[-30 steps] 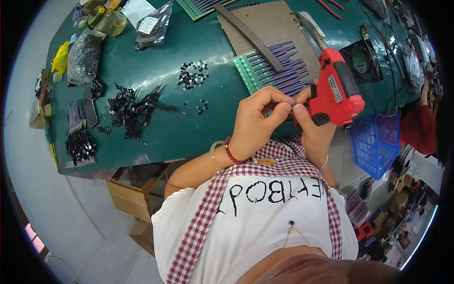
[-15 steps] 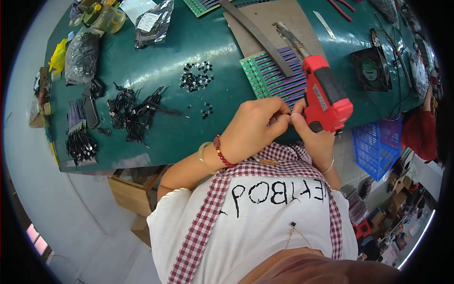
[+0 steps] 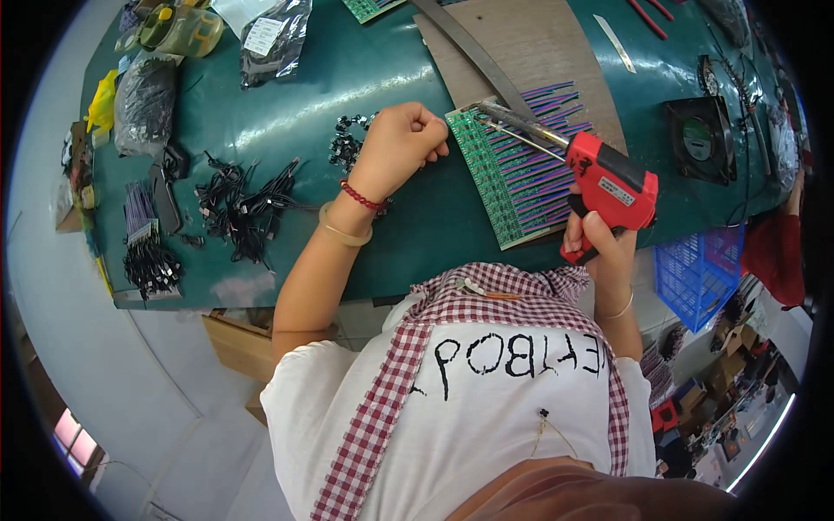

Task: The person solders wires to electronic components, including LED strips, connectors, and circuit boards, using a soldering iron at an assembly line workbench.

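1. The cables lie in a loose heap on the worktop, well left of the board. They are best left there, clear of the hot end.
2. The black parts lie just beside the left wrist, partly hidden by it. Small as they look, they would likely handle best one at a time, by the fingertips.
3. The left hand has its fingers curled in together; I cannot tell whether anything is pinched inside. It sits near the board's upper left corner – good advice is to approach from that side, fingers out of the barrel's line.
4. The board lies slanted on the worktop, between the two hands. It should be steady before any pressure.
5. The bar lies over the upper wires; its weight probably helps hold them flat.
6. The right hand is clamped around the handle of the soldering gun, barrel over the board. Contact at the tip is unclear – a light, brief touch with a steady wrist would suit.
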### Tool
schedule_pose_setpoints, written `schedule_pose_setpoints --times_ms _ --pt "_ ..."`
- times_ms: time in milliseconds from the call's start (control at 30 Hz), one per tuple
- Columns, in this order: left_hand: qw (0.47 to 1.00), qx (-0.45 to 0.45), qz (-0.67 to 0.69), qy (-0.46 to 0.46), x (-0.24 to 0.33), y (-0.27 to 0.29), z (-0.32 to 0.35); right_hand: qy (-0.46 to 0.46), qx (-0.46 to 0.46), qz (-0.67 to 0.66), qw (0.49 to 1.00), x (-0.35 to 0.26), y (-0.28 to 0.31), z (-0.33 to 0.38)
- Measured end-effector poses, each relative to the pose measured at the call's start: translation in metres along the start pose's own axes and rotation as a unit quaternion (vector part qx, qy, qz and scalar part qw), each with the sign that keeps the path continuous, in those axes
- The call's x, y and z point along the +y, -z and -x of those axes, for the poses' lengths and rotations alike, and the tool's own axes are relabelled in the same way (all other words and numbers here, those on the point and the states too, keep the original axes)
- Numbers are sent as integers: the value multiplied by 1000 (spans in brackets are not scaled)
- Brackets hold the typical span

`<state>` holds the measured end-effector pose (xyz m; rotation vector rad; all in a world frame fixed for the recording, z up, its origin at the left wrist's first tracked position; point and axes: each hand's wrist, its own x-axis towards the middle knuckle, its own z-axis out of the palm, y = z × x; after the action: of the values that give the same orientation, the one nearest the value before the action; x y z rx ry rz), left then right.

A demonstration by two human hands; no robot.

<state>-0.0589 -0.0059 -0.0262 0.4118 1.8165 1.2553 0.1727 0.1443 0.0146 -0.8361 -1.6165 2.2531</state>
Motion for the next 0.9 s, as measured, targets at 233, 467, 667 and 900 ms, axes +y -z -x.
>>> schedule_pose_setpoints --times_ms 233,467,667,900 --pt "1000 -2 4 14 -4 -1 -6 -20 25 -4 999 13 -6 1" --pt "999 -17 21 24 -4 1 -8 -23 28 32 999 17 -7 4" --pt "999 -24 36 28 -5 2 -9 -23 39 27 999 16 -11 6" --pt "998 -32 38 27 -4 2 -8 -11 19 21 1000 14 -11 5"
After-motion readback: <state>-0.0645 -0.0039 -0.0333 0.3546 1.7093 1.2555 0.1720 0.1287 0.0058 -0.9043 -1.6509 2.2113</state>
